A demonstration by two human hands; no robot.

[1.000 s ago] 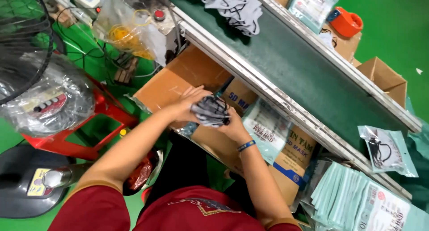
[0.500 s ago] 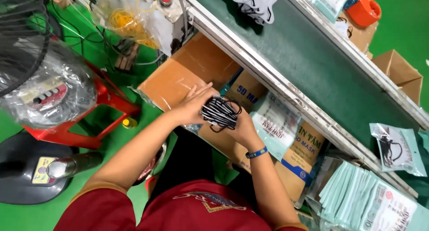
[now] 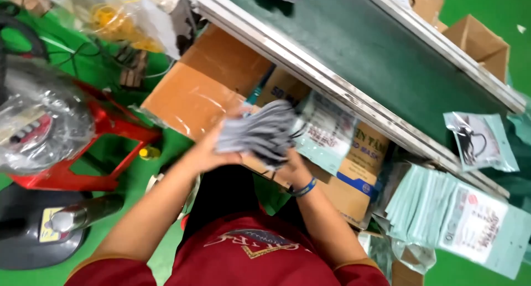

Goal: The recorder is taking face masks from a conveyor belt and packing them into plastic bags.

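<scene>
Green floor fills the left side, where a red stand (image 3: pixel 105 147) holds a fan wrapped in clear plastic (image 3: pixel 41 120) at about nine o'clock from the hands. Next comes the open cardboard box (image 3: pixel 193 98), tucked under the edge of the conveyor (image 3: pixel 387 59), whose dark belt runs from twelve o'clock down toward three.

At the centre, the left hand (image 3: pixel 213 150) and right hand (image 3: pixel 290 167) meet over the box, both clasped on a stack of grey masks (image 3: pixel 260 134). Half a second ago the stack showed as a tight dark bundle with looped straps, held a little higher; now it sits lower and smears into grey streaks, so the hands are moving fast, seemingly squaring or fanning it. The view has also swung right, hiding more of the belt's far side.

At three o'clock a printed pouch (image 3: pixel 326 131) hangs just beside the masks. Further right lie a pile of empty pouches (image 3: pixel 442 214) and one filled pouch (image 3: pixel 481 142).
</scene>
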